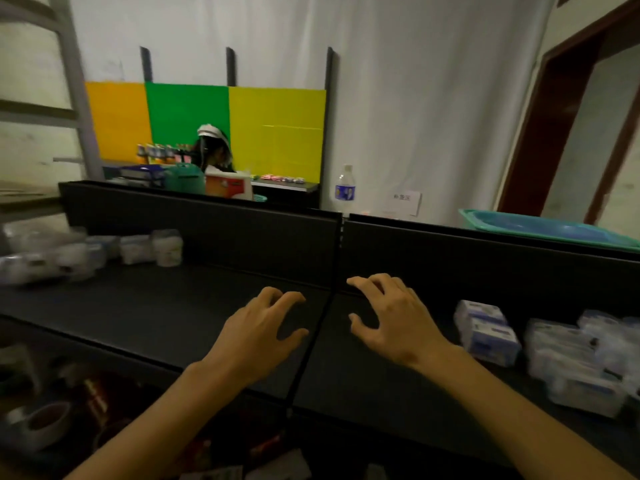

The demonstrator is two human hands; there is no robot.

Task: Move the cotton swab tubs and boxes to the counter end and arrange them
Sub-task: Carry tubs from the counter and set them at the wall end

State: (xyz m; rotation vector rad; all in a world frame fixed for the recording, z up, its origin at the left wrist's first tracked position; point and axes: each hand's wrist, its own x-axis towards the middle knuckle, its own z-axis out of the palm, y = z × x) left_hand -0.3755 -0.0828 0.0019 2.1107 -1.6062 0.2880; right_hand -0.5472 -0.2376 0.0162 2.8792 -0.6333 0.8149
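Your left hand [261, 332] and right hand [391, 318] hovered side by side over the middle of the dark counter [173, 306], fingers spread and loosely bent, holding nothing. The blue-and-white boxes [486, 332] lay just right of your right hand, with more clear packs [581, 362] beyond them at the right end, while a blurred cluster of clear tubs [86, 251] sat at the far left end against the black back panel [207, 230]. A water bottle [345, 185] and a green basin [540, 228] stood behind that panel.
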